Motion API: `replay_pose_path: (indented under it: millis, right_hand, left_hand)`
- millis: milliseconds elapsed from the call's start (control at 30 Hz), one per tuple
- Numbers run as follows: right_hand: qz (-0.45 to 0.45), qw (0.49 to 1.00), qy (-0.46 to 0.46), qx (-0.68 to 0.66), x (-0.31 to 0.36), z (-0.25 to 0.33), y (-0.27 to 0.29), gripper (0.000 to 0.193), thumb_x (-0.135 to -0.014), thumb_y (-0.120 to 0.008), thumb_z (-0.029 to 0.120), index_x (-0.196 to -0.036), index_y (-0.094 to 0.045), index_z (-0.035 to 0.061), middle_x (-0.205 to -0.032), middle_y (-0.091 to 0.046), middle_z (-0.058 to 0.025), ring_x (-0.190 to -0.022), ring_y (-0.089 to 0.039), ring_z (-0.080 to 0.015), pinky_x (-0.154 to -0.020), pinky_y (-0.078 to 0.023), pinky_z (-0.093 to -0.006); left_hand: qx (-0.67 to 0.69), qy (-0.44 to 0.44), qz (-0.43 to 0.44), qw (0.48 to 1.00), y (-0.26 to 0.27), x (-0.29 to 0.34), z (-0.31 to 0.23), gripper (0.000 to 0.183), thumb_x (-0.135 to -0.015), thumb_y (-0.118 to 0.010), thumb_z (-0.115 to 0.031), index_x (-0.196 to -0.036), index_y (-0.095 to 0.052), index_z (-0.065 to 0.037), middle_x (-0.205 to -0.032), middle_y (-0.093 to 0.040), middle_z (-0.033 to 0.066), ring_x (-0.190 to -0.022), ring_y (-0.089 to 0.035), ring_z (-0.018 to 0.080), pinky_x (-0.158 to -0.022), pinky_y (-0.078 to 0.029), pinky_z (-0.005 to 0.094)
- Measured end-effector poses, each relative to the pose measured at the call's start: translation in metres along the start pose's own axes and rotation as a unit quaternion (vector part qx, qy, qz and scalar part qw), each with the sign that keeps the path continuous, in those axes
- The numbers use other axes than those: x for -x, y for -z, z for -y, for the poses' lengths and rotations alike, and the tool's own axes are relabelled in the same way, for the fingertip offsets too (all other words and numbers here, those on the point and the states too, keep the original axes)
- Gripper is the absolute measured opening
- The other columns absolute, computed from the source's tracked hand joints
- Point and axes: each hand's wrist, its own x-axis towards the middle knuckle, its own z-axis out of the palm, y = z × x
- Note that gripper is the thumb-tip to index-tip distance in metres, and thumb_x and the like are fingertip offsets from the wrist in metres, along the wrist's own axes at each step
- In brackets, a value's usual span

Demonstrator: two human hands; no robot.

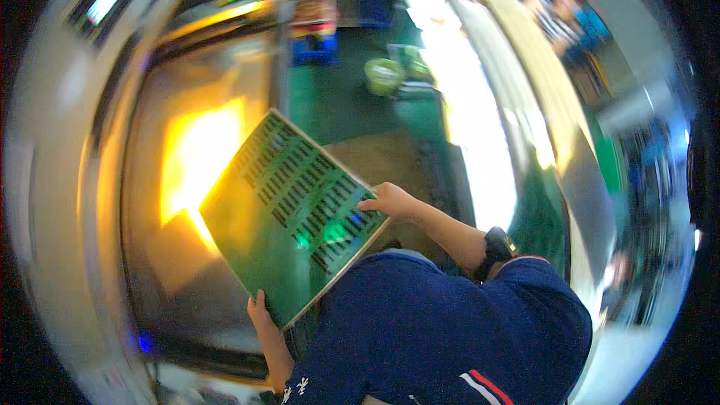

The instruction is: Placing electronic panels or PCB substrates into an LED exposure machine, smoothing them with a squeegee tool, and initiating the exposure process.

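A flat rectangular green panel (281,255) with a thin pale frame is held tilted in front of my body. Rows of short dark bars cover its upper and right part, and green and blue glints show on it. My right hand (391,202) grips the right corner, its thumb lying over the face. At the lower left edge, my left hand (259,310) holds the panel, with the fingers partly hidden behind it. The panel overlaps the view of a machine bed (172,270) on the left, where strong yellow light glows.
Beyond the panel stand a round green tub (384,76) and a blue and red bin (315,43). A glaring white strip (480,150) runs along the right. A person in a striped top (551,15) is at the far right. A small screen (105,1) glows upper left.
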Motion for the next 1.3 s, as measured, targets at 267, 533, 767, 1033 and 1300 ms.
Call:
replay_pose_path:
  millis: [267,533,767,1033,1300]
  right_hand:
    - [-0.362,0.908,-0.083,-0.196,0.196,-0.184,0.061,0.051,-0.078,-0.073,0.048,-0.083,-0.068,-0.0031,-0.066,-0.061,-0.0128,-0.062,-0.056,-0.0218,-0.061,-0.044,-0.0422]
    - [-0.572,0.658,-0.241,-0.427,0.343,-0.292,-0.054,0.04,-0.083,-0.074,0.033,-0.103,-0.069,-0.0014,-0.091,-0.071,-0.0082,-0.083,-0.065,-0.0175,-0.081,-0.05,-0.0338]
    - [-0.693,0.544,-0.268,-0.389,0.293,-0.288,-0.121,0.043,-0.089,-0.07,0.024,-0.122,-0.056,0.0009,-0.113,-0.065,-0.0119,-0.104,-0.061,-0.0223,-0.091,-0.046,-0.0352]
    - [-0.785,0.344,-0.22,-0.465,0.206,-0.261,-0.059,0.046,-0.093,-0.067,0.023,-0.128,-0.052,-0.0013,-0.123,-0.061,-0.0111,-0.113,-0.056,-0.022,-0.099,-0.04,-0.0334]
    - [-0.812,0.234,-0.075,-0.529,0.175,-0.265,-0.045,0.05,-0.094,-0.065,0.02,-0.136,-0.045,-0.0016,-0.131,-0.056,-0.0093,-0.119,-0.052,-0.022,-0.101,-0.039,-0.0337]
  left_hand:
    - [-0.239,-0.223,0.259,0.909,-0.264,-0.023,-0.104,0.039,-0.089,-0.065,-0.024,-0.117,-0.062,0.004,-0.108,-0.064,0.0119,-0.098,-0.06,0.0214,-0.089,-0.045,0.0326]
    - [-0.365,-0.259,0.606,0.657,-0.532,0.09,-0.088,0.033,-0.089,-0.066,-0.017,-0.117,-0.061,0.0,-0.098,-0.067,0.0048,-0.083,-0.062,0.0148,-0.071,-0.052,0.0304]
    - [-0.351,-0.041,0.591,0.725,-0.61,0.098,-0.014,0.031,-0.096,-0.059,-0.03,-0.116,-0.058,-0.006,-0.101,-0.067,0.0046,-0.083,-0.064,0.0106,-0.063,-0.052,0.0262]
    - [-0.362,-0.142,0.688,0.613,-0.645,0.127,-0.048,0.031,-0.098,-0.055,-0.027,-0.119,-0.058,-0.005,-0.105,-0.068,0.0076,-0.088,-0.064,0.0132,-0.073,-0.05,0.0259]
    - [-0.258,0.028,0.833,0.489,-0.701,0.226,-0.099,0.035,-0.1,-0.049,-0.031,-0.115,-0.063,-0.002,-0.102,-0.07,0.01,-0.088,-0.065,0.0151,-0.075,-0.05,0.0299]
